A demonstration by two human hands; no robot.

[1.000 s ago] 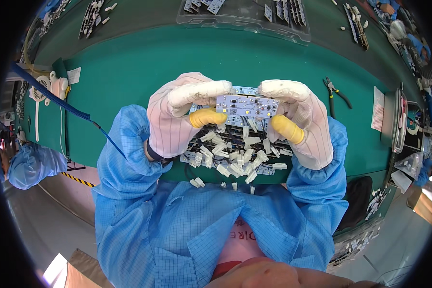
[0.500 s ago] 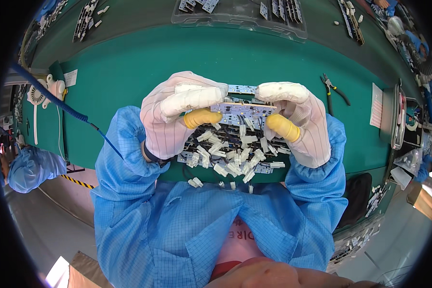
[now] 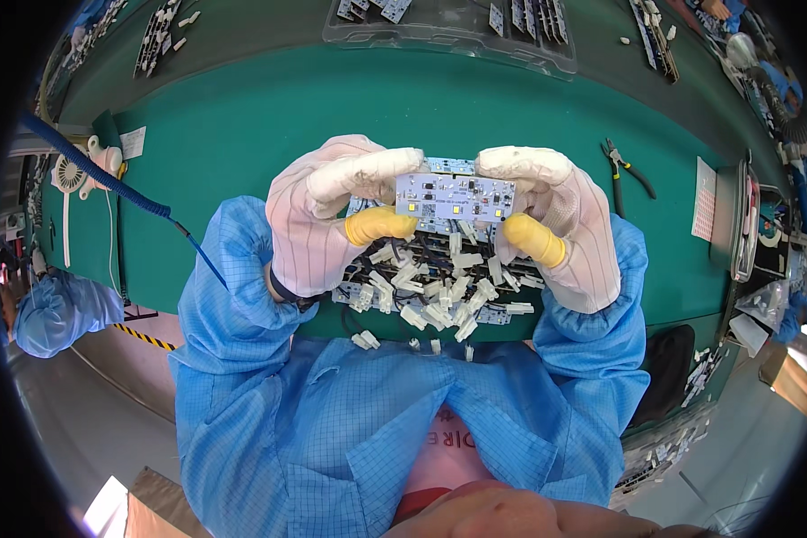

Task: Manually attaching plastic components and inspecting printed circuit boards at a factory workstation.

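Observation:
Both hands wear white striped gloves with yellow thumb tips. My left hand (image 3: 327,215) and my right hand (image 3: 556,220) together hold a small pale-blue rectangular circuit board (image 3: 455,197) by its two short ends, thumbs below and fingers on top. The board is held level above the table, its component side facing me. Right beneath it lies a heap of similar boards with white plug connectors and short wires (image 3: 435,291), at the near edge of the green table (image 3: 260,117).
A clear plastic tray (image 3: 448,27) with more boards stands at the far edge. Pliers (image 3: 626,169) lie to the right, next to a white paper sheet (image 3: 705,199). A blue coiled cable (image 3: 108,179) runs in from the left. A person in blue (image 3: 58,309) is low on the left.
The board has been lifted slightly toward me and turned flatter, so its face shows more fully. Both hands keep their hold.

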